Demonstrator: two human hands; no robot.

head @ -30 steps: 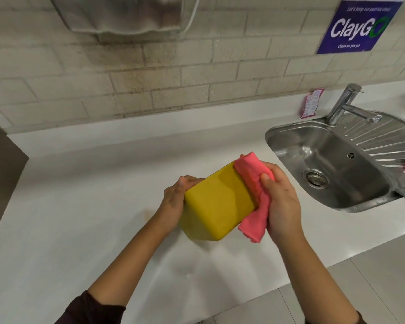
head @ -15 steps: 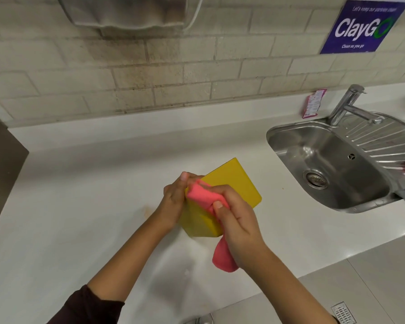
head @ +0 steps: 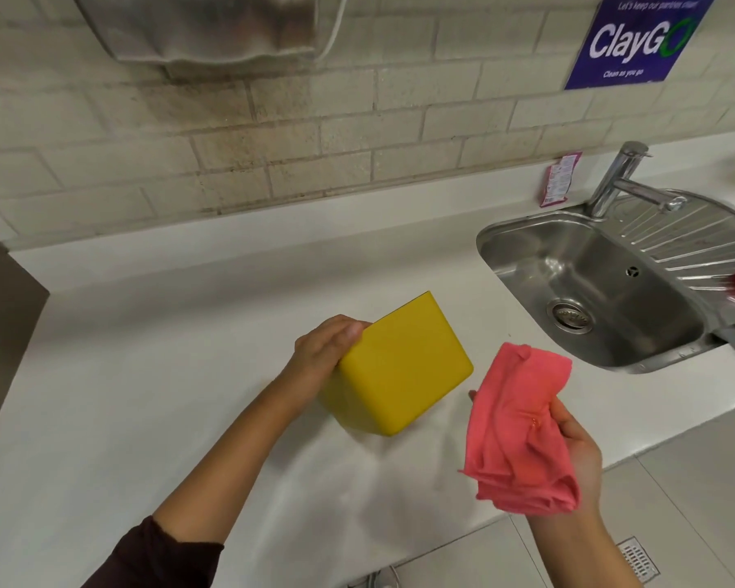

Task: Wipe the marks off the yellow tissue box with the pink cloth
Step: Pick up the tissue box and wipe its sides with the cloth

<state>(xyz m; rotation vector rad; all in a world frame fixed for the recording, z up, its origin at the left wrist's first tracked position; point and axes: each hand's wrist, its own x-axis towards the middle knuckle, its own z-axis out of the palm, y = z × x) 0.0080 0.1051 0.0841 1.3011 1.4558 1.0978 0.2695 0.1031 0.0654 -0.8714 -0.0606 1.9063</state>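
Head camera showed the right hand (head: 580,456) at the lower right, palm turned up, fingers curled beneath the pink cloth (head: 522,426) and thumb pinning it; the cloth sat just right of the yellow tissue box (head: 399,367), not touching it; at frame centre the left hand (head: 321,354) gripped the box's left side, holding it tilted over the white counter (head: 145,375); a steel sink (head: 522,265) lay at the upper right.
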